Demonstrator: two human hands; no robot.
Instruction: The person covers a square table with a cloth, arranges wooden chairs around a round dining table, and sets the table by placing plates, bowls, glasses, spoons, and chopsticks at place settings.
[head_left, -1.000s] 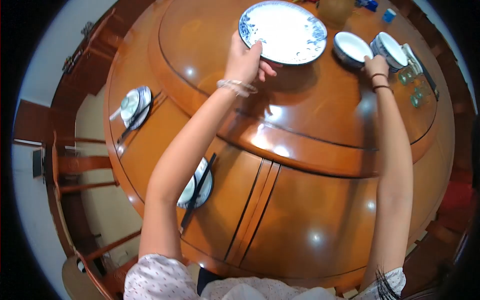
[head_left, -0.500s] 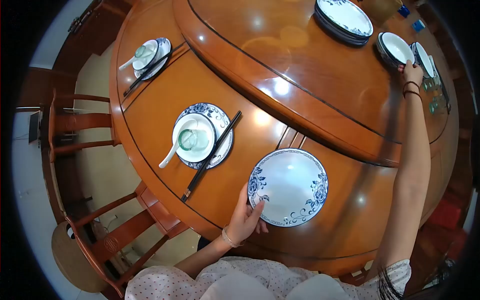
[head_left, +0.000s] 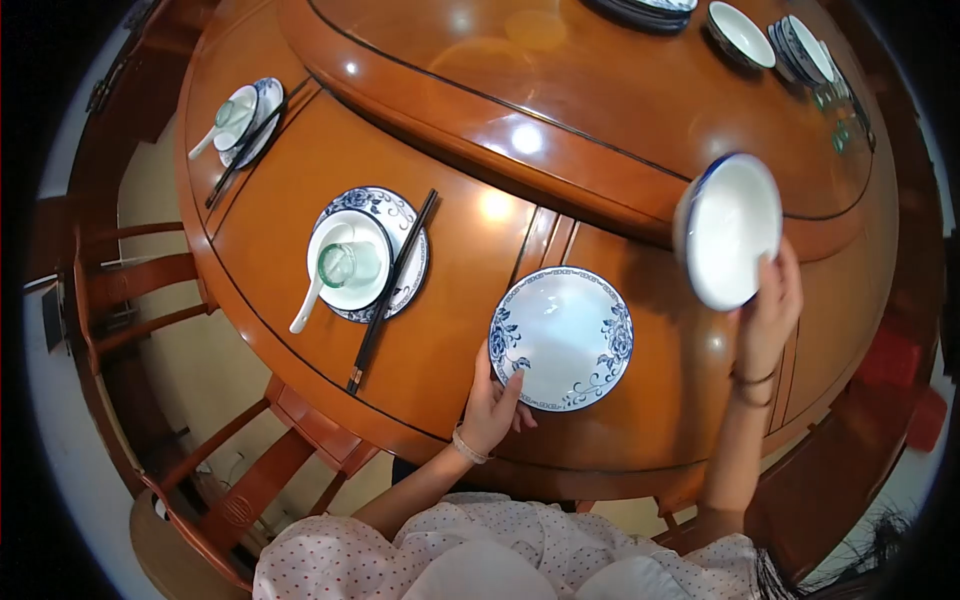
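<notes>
My left hand (head_left: 497,402) grips the near left rim of a white plate (head_left: 562,340) with blue flowers, thumb on top. The plate is over the table's front edge area; whether it touches the wood I cannot tell. My right hand (head_left: 775,300) holds a white bowl (head_left: 733,235) with a blue rim, tilted with its hollow facing left and toward me, above the table right of the plate. Left of the plate lies a place setting: a flowered plate (head_left: 412,270), a bowl (head_left: 375,262) on it with a green glass (head_left: 337,265) and a white spoon (head_left: 305,308), and black chopsticks (head_left: 393,290).
A raised turntable (head_left: 620,120) carries a plate stack (head_left: 640,14), a bowl (head_left: 741,35), more stacked dishes (head_left: 803,50) and glasses (head_left: 838,130). Another setting has a plate (head_left: 265,120). Wooden chairs (head_left: 265,480) stand along the left table edge.
My right hand has lifted a bowl off the turntable and brought it toward me, near the plate. My left hand still holds the plate. The view has shifted a little to the right.
</notes>
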